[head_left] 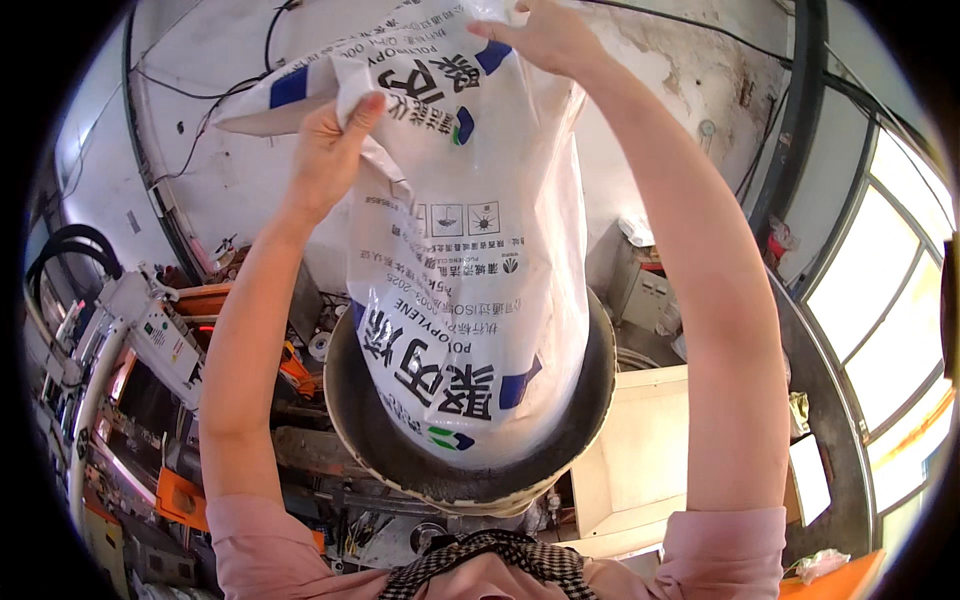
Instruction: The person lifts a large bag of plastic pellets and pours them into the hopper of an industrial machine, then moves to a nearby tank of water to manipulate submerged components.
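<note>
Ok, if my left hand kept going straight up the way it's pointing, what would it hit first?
The left hand already grips the white printed sack held over the round hopper, so it meets the sack's folded top corner first. Beyond that is probably the pale wall, though depth is unclear.

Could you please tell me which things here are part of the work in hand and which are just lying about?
In hand: left hand, right hand, white sack, round hopper.
Lying about: control box, orange parts, cream cabinet.

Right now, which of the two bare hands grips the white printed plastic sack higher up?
The right hand, at the white printed plastic sack's top edge; the left hand pinches a fold lower down.
</note>
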Demonstrator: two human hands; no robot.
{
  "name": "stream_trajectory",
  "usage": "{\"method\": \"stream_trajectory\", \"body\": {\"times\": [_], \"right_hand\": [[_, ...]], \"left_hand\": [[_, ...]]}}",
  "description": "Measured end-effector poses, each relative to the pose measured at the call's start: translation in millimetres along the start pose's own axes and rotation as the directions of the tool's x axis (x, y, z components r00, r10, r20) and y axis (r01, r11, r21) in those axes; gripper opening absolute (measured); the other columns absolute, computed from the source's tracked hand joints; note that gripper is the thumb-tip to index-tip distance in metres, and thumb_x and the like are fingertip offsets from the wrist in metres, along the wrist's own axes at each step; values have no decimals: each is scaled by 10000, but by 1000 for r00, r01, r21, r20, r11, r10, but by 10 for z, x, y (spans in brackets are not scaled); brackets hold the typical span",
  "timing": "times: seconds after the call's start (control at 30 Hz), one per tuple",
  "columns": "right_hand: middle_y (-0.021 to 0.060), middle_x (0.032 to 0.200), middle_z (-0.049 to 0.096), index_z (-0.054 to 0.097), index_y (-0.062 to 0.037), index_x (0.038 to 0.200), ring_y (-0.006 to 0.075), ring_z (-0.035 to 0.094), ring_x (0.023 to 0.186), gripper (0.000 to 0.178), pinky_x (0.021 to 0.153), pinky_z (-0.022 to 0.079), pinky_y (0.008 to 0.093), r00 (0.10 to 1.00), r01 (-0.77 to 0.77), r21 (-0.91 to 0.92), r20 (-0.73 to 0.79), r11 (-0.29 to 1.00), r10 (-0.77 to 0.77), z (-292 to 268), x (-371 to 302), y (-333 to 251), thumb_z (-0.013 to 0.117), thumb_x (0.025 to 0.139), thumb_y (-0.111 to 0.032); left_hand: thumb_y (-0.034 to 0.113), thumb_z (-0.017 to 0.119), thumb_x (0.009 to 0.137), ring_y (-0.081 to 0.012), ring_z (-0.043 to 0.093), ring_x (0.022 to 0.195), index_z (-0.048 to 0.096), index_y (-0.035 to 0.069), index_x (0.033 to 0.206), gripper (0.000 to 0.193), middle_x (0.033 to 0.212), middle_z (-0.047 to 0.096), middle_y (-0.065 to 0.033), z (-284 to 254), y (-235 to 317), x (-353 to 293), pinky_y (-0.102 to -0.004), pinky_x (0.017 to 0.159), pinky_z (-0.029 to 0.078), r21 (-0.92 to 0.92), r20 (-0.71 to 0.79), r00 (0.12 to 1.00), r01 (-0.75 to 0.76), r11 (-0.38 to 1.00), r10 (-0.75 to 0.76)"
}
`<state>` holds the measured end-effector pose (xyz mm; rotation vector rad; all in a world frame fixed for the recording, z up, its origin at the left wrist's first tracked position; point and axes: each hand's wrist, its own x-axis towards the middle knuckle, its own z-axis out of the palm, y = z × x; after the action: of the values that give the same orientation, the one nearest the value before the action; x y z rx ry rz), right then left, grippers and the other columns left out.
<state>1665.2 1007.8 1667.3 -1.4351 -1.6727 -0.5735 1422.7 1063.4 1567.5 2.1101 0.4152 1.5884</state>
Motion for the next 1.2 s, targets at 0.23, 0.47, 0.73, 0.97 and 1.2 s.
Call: {"method": "stream_trajectory", "body": {"times": [0.23, 0.47, 0.73, 0.97, 1.2], "right_hand": [[180, 800, 641, 670, -43, 822, 317, 627, 796, 326, 675, 454, 440, 891, -98, -2, -446, 995, 87, 7, -12, 515, 610, 778, -360], [55, 613, 550, 597, 49, 729, 111, 458, 581, 378, 531, 369, 296, 798, -356, 461, -303, 813, 521, -476, -1663, 1125, 628, 835, -312], [62, 849, 636, 605, 66, 968, 109, 576, 716, 210, 659, 487, 268, 702, -303, 880, -53, 366, 710, -163, -3176, 971, 568, 891, -127], [34, 934, 632, 625, 41, 1002, 92, 556, 831, 170, 733, 437, 240, 657, -208, 947, -49, 243, 752, -636, -3907, 734, 573, 875, -59], [64, 970, 646, 629, 17, 971, 138, 591, 885, 160, 820, 447, 295, 644, -321, 944, 155, 81, 749, -522, -4656, 999, 564, 874, -91]], "left_hand": [[375, 568, 894, -39, 427, 654, 640, 9, 914, 374, 702, 559, 47, -25, 183, -207, -229, 578, 359, 190, 61, 998, -29, 981, 18], [524, 629, 793, -129, 569, 777, 624, -9, 997, 570, 825, 631, -72, -95, 582, -198, -274, 694, 444, 467, 107, 975, 124, 876, -195], [461, 679, 767, -228, 558, 1032, 536, 12, 1173, 622, 1110, 580, -162, 678, 1605, 318, -314, 850, 444, 443, 32, 990, -135, 886, 135], [215, 679, 731, -218, 585, 559, 634, -3, 714, 224, 640, 629, -137, 1310, 2020, 652, -344, 564, 466, 686, 72, 965, -230, 690, 250], [328, 666, 807, -139, 560, 903, 580, 40, 1089, 412, 1007, 606, -97, 1413, 2306, 500, -291, 757, 431, 535, 565, 755, -28, 845, -332]]}}
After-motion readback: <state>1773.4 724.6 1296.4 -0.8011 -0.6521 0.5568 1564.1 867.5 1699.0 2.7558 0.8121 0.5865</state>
